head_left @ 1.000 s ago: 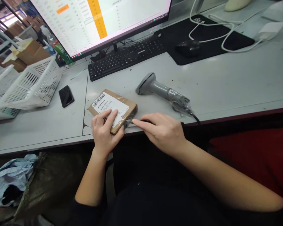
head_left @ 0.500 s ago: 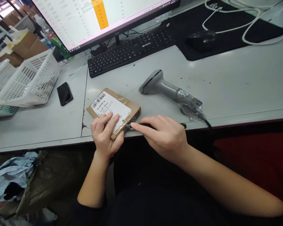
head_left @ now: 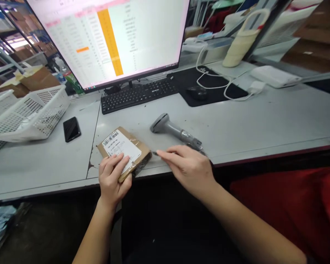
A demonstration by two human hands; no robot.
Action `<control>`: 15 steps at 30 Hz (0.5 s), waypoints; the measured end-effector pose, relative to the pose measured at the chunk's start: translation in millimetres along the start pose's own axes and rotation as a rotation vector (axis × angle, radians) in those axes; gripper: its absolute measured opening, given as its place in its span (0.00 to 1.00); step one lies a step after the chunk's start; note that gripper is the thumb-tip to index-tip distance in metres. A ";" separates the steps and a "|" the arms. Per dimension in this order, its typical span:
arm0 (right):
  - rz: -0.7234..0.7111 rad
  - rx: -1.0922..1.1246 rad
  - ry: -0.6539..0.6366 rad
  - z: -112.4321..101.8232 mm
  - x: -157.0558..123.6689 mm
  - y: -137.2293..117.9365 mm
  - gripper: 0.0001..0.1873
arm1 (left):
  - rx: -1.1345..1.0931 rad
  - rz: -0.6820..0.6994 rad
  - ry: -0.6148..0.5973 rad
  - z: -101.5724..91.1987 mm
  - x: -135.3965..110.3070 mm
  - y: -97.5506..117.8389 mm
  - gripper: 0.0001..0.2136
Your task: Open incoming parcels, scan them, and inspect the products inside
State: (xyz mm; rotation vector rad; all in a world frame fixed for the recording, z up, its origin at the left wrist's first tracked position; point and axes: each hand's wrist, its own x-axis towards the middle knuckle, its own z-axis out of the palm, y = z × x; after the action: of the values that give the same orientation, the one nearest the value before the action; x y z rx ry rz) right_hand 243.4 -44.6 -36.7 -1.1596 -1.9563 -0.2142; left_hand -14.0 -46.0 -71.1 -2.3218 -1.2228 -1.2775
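A flat cardboard box with a white barcode label rests near the desk's front edge, clear tape along its side. My left hand grips its near left corner, fingers on top and thumb at the side. My right hand is closed around a slim dark knife, whose tip points at the box's right corner; whether it touches is hard to tell. Most of the knife's handle is hidden by the hand. Just beyond that hand lies a grey barcode scanner, its handle wrapped in clear plastic.
A black phone and white perforated baskets are on the left. Behind the box stand a keyboard and a monitor. To the right are a mouse on a black pad, white cables and a cream tumbler.
The view has tilted up, showing more monitor and desk. The knife has come away from the box's taped near side to its right corner. My left hand still grips the box.
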 end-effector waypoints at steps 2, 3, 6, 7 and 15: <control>-0.016 0.050 -0.031 -1.9 -4.2 -3.8 0.11 | 0.013 -0.005 -0.001 -1.2 -1.5 -1.7 0.22; -0.025 0.080 -0.047 -0.7 -7.4 -6.7 0.12 | 0.012 -0.003 -0.007 -1.7 -1.9 -2.5 0.22; -0.072 0.159 -0.080 8.1 -16.7 -16.2 0.13 | -0.015 0.008 -0.023 -2.0 -2.1 -3.3 0.21; -0.092 0.172 -0.081 11.3 -18.9 -19.1 0.13 | -0.021 0.009 -0.018 -1.6 -2.0 -2.9 0.20; -0.160 0.142 -0.031 28.3 -23.9 -31.8 0.13 | -0.032 0.003 0.030 3.2 -3.3 0.3 0.21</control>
State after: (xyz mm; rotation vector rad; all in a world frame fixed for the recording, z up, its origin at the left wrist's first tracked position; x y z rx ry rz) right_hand 207.6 -63.3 -64.1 -0.9209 -2.0579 -0.1400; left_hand -12.8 -46.3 -75.5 -2.3166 -1.1980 -1.3360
